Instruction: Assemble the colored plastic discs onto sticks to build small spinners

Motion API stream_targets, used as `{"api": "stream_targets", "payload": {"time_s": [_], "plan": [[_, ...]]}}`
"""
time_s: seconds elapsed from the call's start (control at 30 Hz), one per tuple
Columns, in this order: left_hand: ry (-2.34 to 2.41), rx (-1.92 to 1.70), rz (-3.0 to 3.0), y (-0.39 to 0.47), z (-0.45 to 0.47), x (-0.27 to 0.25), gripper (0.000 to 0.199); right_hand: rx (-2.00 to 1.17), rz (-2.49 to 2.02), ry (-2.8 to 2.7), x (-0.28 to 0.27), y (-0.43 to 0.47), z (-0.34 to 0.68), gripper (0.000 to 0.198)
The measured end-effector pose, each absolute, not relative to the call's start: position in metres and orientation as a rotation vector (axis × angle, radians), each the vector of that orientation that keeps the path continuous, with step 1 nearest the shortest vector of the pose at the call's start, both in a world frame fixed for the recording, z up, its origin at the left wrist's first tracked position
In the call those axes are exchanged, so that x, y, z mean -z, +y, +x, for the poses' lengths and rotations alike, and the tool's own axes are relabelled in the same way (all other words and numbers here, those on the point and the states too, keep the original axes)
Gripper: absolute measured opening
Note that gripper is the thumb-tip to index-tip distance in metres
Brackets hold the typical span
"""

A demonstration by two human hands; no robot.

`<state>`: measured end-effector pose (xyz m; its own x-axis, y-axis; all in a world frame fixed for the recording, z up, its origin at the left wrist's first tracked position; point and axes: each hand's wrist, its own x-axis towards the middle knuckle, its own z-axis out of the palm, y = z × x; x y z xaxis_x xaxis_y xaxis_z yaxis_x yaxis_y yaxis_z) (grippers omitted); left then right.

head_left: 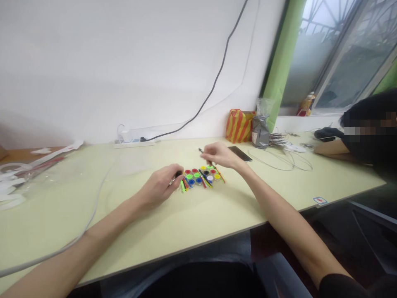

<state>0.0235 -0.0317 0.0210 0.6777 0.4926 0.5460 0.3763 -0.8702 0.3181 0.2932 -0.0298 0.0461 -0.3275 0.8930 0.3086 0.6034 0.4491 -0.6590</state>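
Observation:
My left hand [163, 182] is closed around a small pot with a black lid [178, 174], at the left end of a cluster of pots. My right hand [219, 154], raised just above the cluster's far side, pinches a thin dark-tipped stick [200, 150]; its exact kind is too small to tell. Small round pots [191, 181] with red, green, blue, yellow, white and black lids stand in rows between the hands. Thin coloured sticks [204, 181] lie in bundles among them, and others [184, 185] rest beside my left fingertips.
A power strip [133, 143] sits against the wall. Behind my right hand are a dark tablet [240, 153], a striped bag [238, 126] and a grey bag [261, 134]. A cable [96, 207] crosses my left forearm. Another person [369, 136] leans on the table at right.

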Motion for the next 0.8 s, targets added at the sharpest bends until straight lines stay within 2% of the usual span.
{"api": "stream_targets", "payload": {"time_s": [0.07, 0.13, 0.23, 0.43, 0.8], "plan": [[0.659, -0.936, 2.735, -0.028, 0.024, -0.019, 0.021, -0.170, -1.643, -2.029, -0.045, -0.021, 0.310, 0.029], [0.640, -0.909, 2.746, -0.024, 0.024, -0.018, 0.022, -0.024, -1.904, -2.091, -0.041, -0.015, 0.318, 0.027], [0.648, -0.875, 2.761, -0.020, 0.024, -0.017, 0.025, -0.154, -2.029, -2.225, -0.038, -0.014, 0.320, 0.025], [0.623, -0.868, 2.779, -0.020, 0.022, -0.017, 0.024, -0.277, -2.030, -2.263, -0.042, -0.019, 0.316, 0.038], [0.602, -0.820, 2.875, -0.017, 0.020, -0.015, 0.024, -0.421, -1.997, -2.332, -0.039, -0.015, 0.320, 0.036]]}}
